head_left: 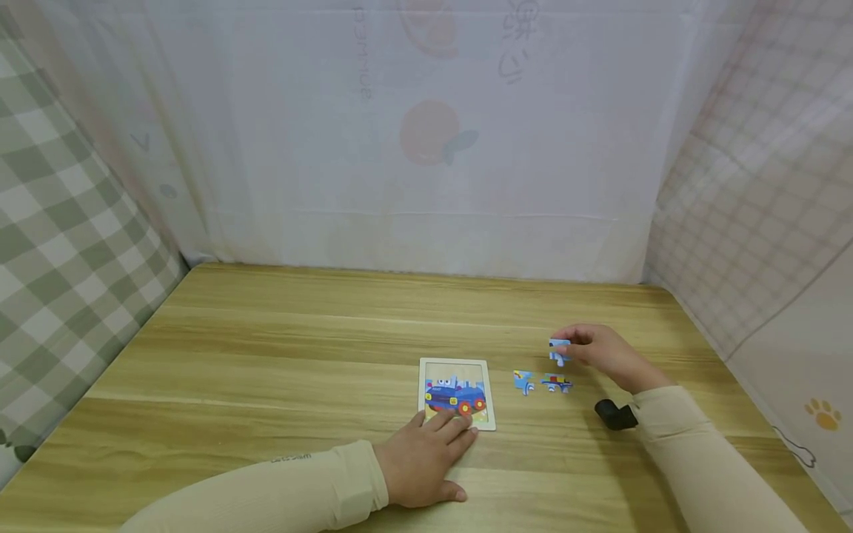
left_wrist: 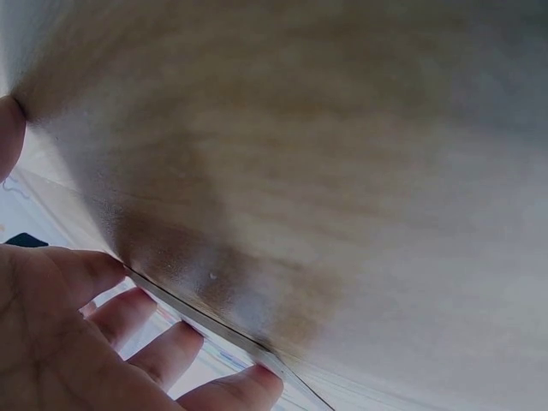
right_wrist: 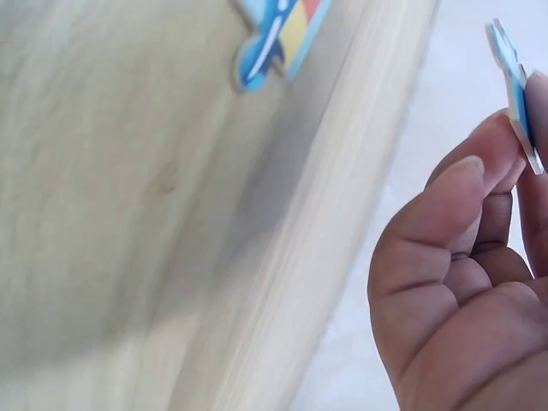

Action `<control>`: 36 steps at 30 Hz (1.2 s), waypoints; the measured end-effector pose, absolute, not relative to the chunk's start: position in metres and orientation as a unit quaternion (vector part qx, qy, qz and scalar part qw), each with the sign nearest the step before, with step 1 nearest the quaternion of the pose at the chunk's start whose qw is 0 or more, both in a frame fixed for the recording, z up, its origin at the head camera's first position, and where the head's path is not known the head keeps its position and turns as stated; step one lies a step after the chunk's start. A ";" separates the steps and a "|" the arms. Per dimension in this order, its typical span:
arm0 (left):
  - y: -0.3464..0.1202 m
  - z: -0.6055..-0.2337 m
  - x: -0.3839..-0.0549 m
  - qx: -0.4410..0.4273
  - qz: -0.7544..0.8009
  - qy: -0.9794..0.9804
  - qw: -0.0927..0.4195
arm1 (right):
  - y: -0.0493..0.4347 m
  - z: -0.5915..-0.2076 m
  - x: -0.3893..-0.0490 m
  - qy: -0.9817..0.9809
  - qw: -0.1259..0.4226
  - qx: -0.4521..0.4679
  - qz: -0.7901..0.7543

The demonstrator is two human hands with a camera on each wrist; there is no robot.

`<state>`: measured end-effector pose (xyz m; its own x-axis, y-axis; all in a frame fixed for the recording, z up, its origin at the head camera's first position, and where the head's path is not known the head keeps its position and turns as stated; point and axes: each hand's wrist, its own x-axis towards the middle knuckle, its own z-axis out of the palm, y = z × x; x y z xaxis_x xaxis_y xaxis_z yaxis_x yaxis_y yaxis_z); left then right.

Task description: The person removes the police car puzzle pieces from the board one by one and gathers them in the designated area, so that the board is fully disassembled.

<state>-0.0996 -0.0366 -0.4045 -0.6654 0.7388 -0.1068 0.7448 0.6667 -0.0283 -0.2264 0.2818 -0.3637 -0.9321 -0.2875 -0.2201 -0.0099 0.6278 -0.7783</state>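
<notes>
A square jigsaw board (head_left: 490, 400) with a pale rim lies flat on the table, its lower part filled with a blue train picture and its upper part showing bare backing. My left hand (head_left: 423, 460) rests its fingertips on the board's near edge, with the thumb apart on the tabletop. Thumb and fingers of my right hand (head_left: 609, 359) pinch a light blue puzzle piece (head_left: 556, 344), raised over the table to the right of the board. In the right wrist view this puzzle piece (right_wrist: 517, 98) appears nearly edge-on.
Two loose puzzle pieces lie between board and right hand: a blue one (head_left: 523, 381) and a multicoloured one (head_left: 556, 382). A black bent object (head_left: 614, 415) sits beside the right sleeve. Cloth hangings (head_left: 306, 170) border the wooden table (head_left: 266, 348) at the back and sides.
</notes>
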 end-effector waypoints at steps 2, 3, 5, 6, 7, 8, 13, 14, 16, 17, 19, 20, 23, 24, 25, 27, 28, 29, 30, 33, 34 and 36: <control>-0.037 -0.404 -0.099 0.407 -0.034 0.912 0.045 | 0.285 -0.364 -0.225 0.887 0.165 -0.084 -0.423; -0.037 -0.404 -0.099 0.406 -0.033 0.912 0.046 | 0.286 -0.365 -0.224 0.886 0.166 -0.083 -0.424; -0.038 -0.403 -0.099 0.406 -0.031 0.912 0.049 | 0.289 -0.365 -0.223 0.884 0.170 -0.080 -0.428; -0.038 -0.403 -0.099 0.406 -0.031 0.912 0.049 | 0.290 -0.366 -0.222 0.882 0.172 -0.078 -0.431; -0.038 -0.403 -0.099 0.406 -0.030 0.912 0.050 | 0.292 -0.366 -0.222 0.881 0.175 -0.077 -0.433; -0.038 -0.403 -0.099 0.405 -0.030 0.912 0.050 | 0.293 -0.367 -0.221 0.880 0.178 -0.075 -0.434; -0.038 -0.403 -0.099 0.408 -0.032 0.911 0.047 | 0.302 -0.368 -0.218 0.881 0.184 -0.063 -0.431; -0.038 -0.403 -0.099 0.408 -0.032 0.911 0.046 | 0.304 -0.368 -0.217 0.883 0.184 -0.061 -0.428; -0.038 -0.403 -0.099 0.408 -0.031 0.911 0.047 | 0.307 -0.369 -0.215 0.885 0.186 -0.061 -0.422; -0.038 -0.402 -0.099 0.408 -0.031 0.911 0.047 | 0.309 -0.369 -0.214 0.887 0.187 -0.062 -0.418; -0.038 -0.402 -0.098 0.408 -0.031 0.911 0.048 | 0.313 -0.370 -0.214 0.891 0.187 -0.063 -0.410; -0.038 -0.402 -0.098 0.408 -0.031 0.911 0.048 | 0.315 -0.371 -0.213 0.892 0.189 -0.061 -0.407; -0.039 -0.402 -0.098 0.408 -0.032 0.911 0.048 | 0.319 -0.373 -0.213 0.893 0.196 -0.057 -0.401; -0.039 -0.402 -0.098 0.408 -0.032 0.911 0.047 | 0.320 -0.373 -0.213 0.893 0.199 -0.054 -0.400; -0.039 -0.402 -0.098 0.408 -0.032 0.911 0.047 | 0.320 -0.374 -0.212 0.892 0.203 -0.052 -0.401; -0.040 -0.401 -0.098 0.408 -0.033 0.911 0.046 | 0.321 -0.374 -0.212 0.889 0.210 -0.052 -0.403; -0.040 -0.401 -0.098 0.409 -0.034 0.911 0.044 | 0.322 -0.374 -0.211 0.888 0.213 -0.053 -0.405; -0.041 -0.401 -0.098 0.409 -0.035 0.911 0.043 | 0.322 -0.375 -0.211 0.885 0.216 -0.054 -0.409; -0.041 -0.401 -0.098 0.409 -0.035 0.911 0.042 | 0.322 -0.376 -0.211 0.883 0.217 -0.055 -0.412; -0.041 -0.401 -0.098 0.410 -0.036 0.911 0.042 | 0.322 -0.377 -0.210 0.879 0.221 -0.060 -0.418; -0.041 -0.401 -0.098 0.410 -0.036 0.910 0.043 | 0.322 -0.378 -0.210 0.879 0.222 -0.058 -0.418; -0.041 -0.401 -0.099 0.410 -0.035 0.911 0.044 | 0.322 -0.379 -0.210 0.879 0.223 -0.059 -0.417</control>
